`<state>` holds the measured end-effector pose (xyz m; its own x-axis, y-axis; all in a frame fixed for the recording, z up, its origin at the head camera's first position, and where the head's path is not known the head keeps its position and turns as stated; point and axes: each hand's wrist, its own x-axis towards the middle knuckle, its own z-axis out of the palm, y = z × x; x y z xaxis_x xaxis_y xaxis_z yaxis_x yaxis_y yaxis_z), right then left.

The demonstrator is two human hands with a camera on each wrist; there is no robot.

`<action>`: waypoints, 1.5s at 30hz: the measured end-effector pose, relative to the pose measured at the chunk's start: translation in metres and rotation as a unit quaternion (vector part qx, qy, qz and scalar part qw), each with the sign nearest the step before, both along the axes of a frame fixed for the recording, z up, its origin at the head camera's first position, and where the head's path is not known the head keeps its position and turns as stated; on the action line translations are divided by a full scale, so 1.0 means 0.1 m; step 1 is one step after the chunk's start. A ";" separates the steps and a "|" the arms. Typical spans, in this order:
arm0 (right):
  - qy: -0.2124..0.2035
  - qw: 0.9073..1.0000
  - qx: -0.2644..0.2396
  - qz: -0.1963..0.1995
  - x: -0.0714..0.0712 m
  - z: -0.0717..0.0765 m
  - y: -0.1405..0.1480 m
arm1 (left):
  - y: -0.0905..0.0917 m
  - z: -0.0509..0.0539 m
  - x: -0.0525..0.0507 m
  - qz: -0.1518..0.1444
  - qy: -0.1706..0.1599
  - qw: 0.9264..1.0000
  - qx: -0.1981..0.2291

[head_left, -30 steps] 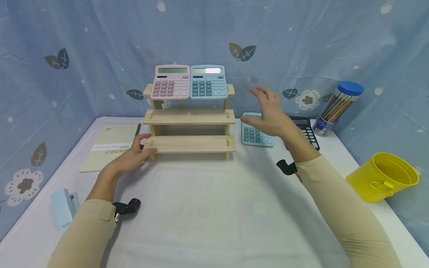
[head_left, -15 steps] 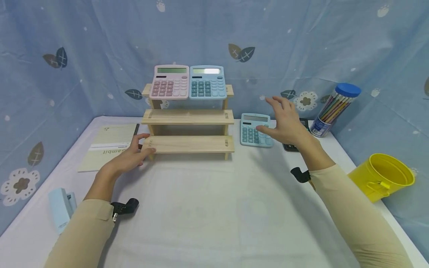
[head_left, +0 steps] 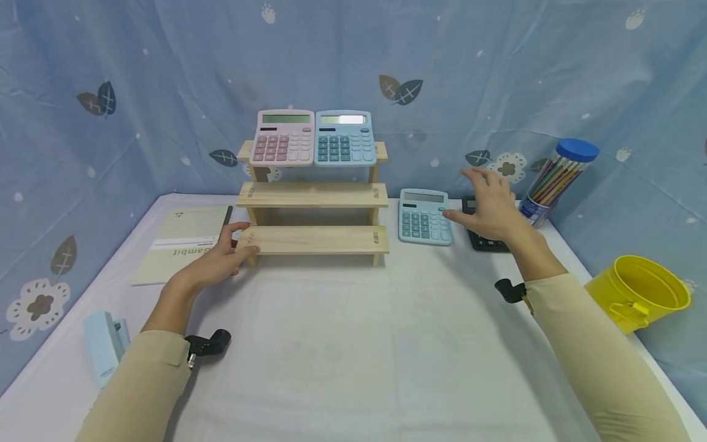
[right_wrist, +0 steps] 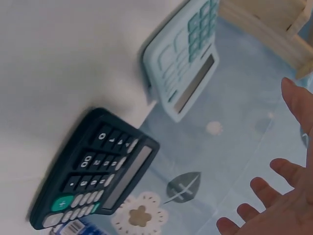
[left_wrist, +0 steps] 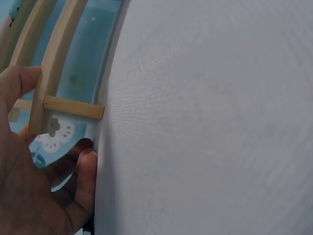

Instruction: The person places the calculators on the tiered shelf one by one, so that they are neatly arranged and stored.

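A three-tier wooden shelf stands at the back of the table. My left hand grips the left end of its lowest board, with the thumb on the front edge and a finger behind. On the top tier, a pink calculator and a light blue calculator lean side by side. Right of the shelf lies a teal calculator. My right hand hovers with spread fingers over a black calculator, partly hidden by it in the head view, and holds nothing.
A clear jar of pencils with a blue lid stands at the back right. In front of it is a yellow bucket. A notebook and a light blue stapler-like object lie on the left. Blue curtain encloses the back.
My right hand has moved right, away from the teal calculator and over the black one. The left hand stays at the shelf.
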<state>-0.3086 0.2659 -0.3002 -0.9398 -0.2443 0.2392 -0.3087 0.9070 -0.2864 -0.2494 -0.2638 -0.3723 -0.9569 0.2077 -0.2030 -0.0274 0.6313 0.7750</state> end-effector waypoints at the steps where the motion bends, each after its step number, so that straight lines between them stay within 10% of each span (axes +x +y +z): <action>1: 0.000 1.000 0.001 -0.003 -0.02 -0.01 0.01 | 0.00 0.00 0.00 0.000 0.000 1.000 0.001; 45: -0.189 0.974 -0.012 -0.122 -0.31 -0.42 0.55 | -0.02 -0.04 -0.04 -0.004 -0.001 1.000 0.005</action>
<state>-0.3397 0.3213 -0.3420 -0.9911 -0.0011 -0.1333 0.0474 0.9316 -0.3603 -0.2533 -0.2655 -0.3764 -0.9552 0.2163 -0.2022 -0.0239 0.6243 0.7808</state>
